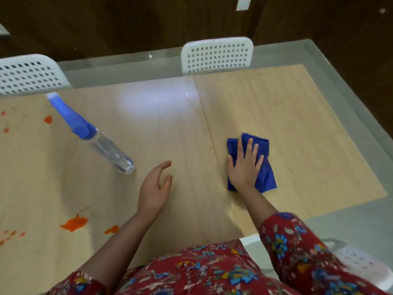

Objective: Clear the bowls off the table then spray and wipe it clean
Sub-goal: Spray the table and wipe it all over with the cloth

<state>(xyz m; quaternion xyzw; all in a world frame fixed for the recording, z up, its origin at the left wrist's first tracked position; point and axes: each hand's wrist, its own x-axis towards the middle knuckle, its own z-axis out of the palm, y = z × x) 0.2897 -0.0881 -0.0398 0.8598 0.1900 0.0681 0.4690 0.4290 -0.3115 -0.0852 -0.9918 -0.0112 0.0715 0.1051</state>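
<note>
My right hand (244, 165) presses flat with spread fingers on a folded blue cloth (265, 175) on the right half of the light wooden table (170, 135). My left hand (156, 188) hovers over the table's middle, fingers loosely curved, holding nothing. A clear spray bottle (106, 147) with a blue trigger head stands on the table to the left of my left hand. Orange stains (74, 223) mark the table's left part. No bowls are in view.
Two white perforated chairs stand at the far side, one at the left (27, 75) and one in the middle (217, 55). Another white chair (361, 262) is at my right, near the table's front edge. Grey floor surrounds the table.
</note>
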